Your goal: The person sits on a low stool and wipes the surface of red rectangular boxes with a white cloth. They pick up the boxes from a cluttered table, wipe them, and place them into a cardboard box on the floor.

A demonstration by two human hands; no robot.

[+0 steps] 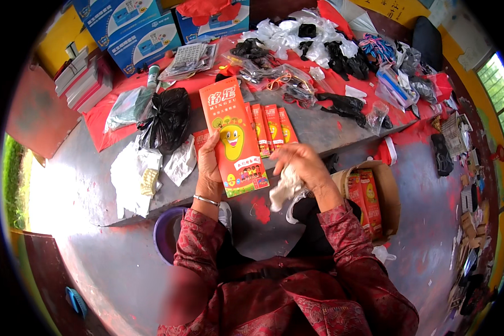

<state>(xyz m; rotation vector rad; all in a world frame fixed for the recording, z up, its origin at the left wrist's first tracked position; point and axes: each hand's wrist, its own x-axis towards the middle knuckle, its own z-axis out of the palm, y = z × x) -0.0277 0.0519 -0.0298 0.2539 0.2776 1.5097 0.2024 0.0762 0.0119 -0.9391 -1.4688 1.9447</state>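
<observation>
- One red packet [229, 134] was held.
- At least three other packets [273, 131] lay behind it.
- There was one bracelet [206, 200].
- There were one carton [391, 193] and one bucket [162, 235].

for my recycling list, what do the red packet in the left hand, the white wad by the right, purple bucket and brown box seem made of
Red packet: probably coated paper or thin card, slightly glossy; flat, straight edges.
White wad: likely matte cloth; soft, loose folds.
Purple bucket: probably smooth plastic; evenly coloured wall.
Brown box: looks like matte cardboard; plain tan walls.
</observation>
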